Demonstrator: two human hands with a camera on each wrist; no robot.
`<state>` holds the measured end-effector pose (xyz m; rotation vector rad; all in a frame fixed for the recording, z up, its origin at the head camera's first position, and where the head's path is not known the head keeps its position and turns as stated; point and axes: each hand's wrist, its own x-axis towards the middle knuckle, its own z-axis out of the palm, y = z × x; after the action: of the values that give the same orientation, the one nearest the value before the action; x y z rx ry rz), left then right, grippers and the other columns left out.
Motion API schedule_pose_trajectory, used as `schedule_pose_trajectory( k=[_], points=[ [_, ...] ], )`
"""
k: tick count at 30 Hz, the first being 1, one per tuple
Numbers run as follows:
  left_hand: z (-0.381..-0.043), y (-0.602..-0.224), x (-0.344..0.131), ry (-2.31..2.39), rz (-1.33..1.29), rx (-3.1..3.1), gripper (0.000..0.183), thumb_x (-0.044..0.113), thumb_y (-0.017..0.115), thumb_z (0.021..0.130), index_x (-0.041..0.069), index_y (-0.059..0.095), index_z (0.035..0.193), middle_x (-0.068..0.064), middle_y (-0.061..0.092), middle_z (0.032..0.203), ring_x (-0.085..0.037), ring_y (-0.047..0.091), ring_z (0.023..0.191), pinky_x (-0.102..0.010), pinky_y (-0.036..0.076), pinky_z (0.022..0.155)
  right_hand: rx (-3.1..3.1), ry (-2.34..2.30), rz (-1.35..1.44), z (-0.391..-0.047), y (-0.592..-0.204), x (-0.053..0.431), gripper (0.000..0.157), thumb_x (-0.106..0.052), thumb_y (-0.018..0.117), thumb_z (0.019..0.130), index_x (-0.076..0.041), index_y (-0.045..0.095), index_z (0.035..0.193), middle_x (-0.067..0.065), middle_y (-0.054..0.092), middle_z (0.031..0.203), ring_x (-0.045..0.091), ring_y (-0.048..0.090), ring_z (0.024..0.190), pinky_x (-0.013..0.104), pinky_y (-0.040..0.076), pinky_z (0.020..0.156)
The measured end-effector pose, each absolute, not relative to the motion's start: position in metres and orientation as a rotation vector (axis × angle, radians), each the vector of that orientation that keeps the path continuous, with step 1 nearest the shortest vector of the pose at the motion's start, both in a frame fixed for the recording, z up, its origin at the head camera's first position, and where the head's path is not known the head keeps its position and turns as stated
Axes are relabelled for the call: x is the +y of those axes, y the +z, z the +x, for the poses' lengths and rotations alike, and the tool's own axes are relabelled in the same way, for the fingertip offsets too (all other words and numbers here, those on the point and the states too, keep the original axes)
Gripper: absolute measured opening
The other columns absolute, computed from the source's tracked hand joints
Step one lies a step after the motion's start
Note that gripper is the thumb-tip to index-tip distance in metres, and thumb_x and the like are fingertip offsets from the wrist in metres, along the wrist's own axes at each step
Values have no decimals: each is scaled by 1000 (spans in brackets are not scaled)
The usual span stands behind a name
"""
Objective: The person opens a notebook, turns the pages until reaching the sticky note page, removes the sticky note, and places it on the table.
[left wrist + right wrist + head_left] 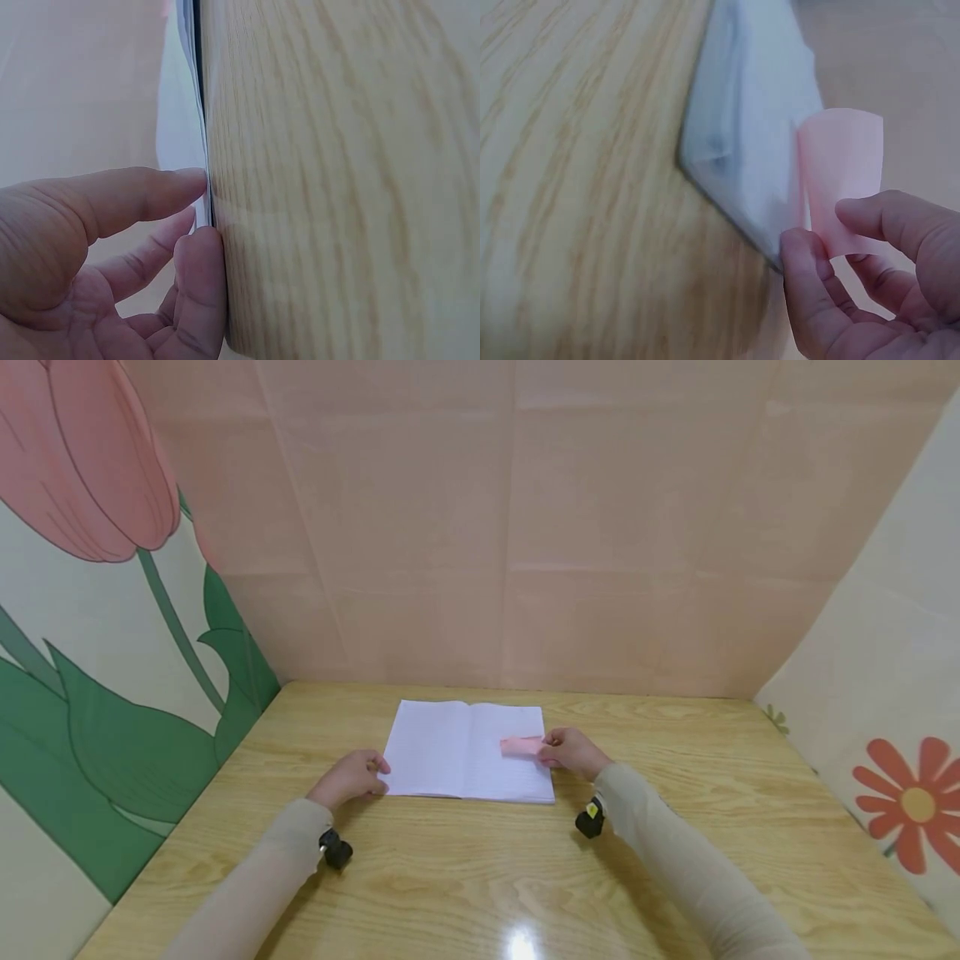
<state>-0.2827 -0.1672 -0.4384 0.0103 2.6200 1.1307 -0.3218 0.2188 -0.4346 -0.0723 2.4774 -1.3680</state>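
An open notebook (427, 747) with ruled white pages lies flat on the wooden table. At its lower left edge is my left hand (352, 776); in the left wrist view its thumb (172, 191) and fingers meet the edge of the pages. Over the right page, my right hand (573, 752) pinches a pink slip of paper (844, 169) between thumb and fingers. The slip curves upward in the right wrist view, and its free end points toward the notebook's middle fold.
The wooden table (465, 877) stretches out on all sides of the notebook. A plain pinkish cloth backdrop (510, 527) rises behind the far table edge. Flower-printed panels stand at the left and right. A small black camera sits on each wrist.
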Motion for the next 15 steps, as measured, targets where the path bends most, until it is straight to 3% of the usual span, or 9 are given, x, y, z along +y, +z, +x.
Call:
schedule_pose_trajectory(
  k=[9,15],
  points=[
    [-283,-439,-168,1152,9,2611,26,2,72,79,3,62,102,-5,53,78,-16,51,67,-26,45,60,2545,-1480,-396,-311,-403,251,29,-18,55,99,8,53,112,21,61,110,32,60,106,50,45,99],
    [-284,-440,-169,1161,17,2606,25,3,72,79,3,62,102,-4,53,78,-16,51,67,-26,45,60,2681,-1451,-395,-311,-386,277,35,-27,55,99,5,54,114,21,61,113,37,59,110,54,42,99]
  ],
)
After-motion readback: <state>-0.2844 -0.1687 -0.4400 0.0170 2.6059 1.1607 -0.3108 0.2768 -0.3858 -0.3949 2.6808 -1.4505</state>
